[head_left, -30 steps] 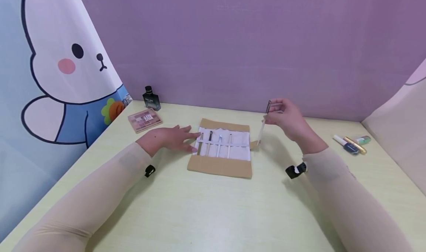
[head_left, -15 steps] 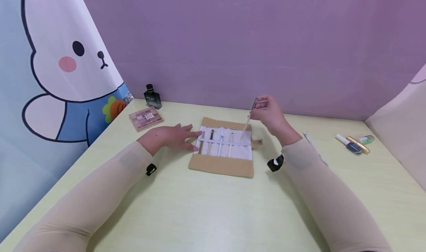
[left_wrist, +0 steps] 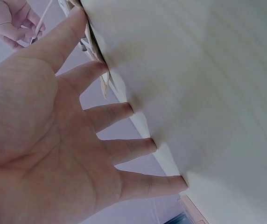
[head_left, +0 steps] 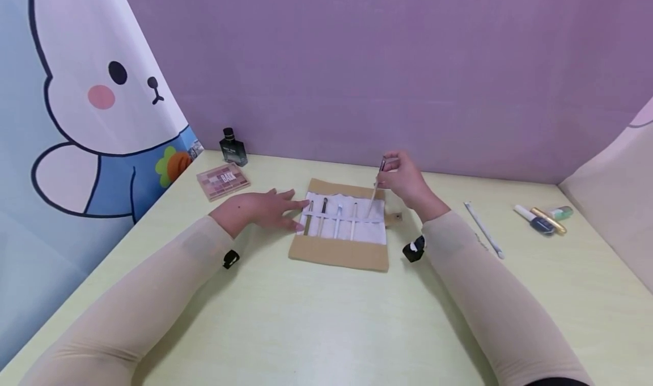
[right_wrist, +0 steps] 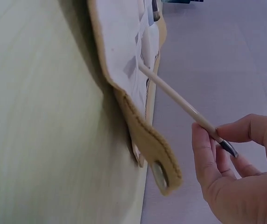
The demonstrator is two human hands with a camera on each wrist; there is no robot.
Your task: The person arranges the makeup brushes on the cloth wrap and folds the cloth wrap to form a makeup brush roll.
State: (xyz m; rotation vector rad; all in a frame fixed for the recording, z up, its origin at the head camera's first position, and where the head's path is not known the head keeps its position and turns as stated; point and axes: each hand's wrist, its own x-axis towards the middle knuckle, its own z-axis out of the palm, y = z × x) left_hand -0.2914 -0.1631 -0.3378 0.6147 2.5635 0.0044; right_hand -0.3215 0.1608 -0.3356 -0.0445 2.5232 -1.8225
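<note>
A: What's farthest left?
B: A pink palette [head_left: 223,182] flat on the table [head_left: 326,318], with a dark bottle [head_left: 233,149] upright just behind it; I can't make out its contents.
A: Then?
B: The left hand [head_left: 262,211], fingers spread and gripping nothing, its thumb touching the left edge of the unfolded brush case [head_left: 339,255].
A: What's in that?
B: An olive brush [head_left: 308,223], a dark-tipped brush [head_left: 323,206], a bluish brush [head_left: 338,219] and a pale brush [head_left: 353,223], side by side under a white band [head_left: 347,220].
A: And the right hand?
B: The right hand [head_left: 405,179] is above the case's right end, thumb and fingertips pinching a light-handled brush [right_wrist: 180,102] near its dark end. The handle slants down and left from the pinch, its far end at the band; whether it's tucked under, I can't tell. The snap tab [head_left: 393,219] juts out to the right, below that hand.
A: Farther right?
B: A thin white stick [head_left: 483,230] beside the sleeve, then a white-capped bottle [head_left: 541,225], a gold tube [head_left: 548,220] and a green tube [head_left: 562,212] bunched together.
</note>
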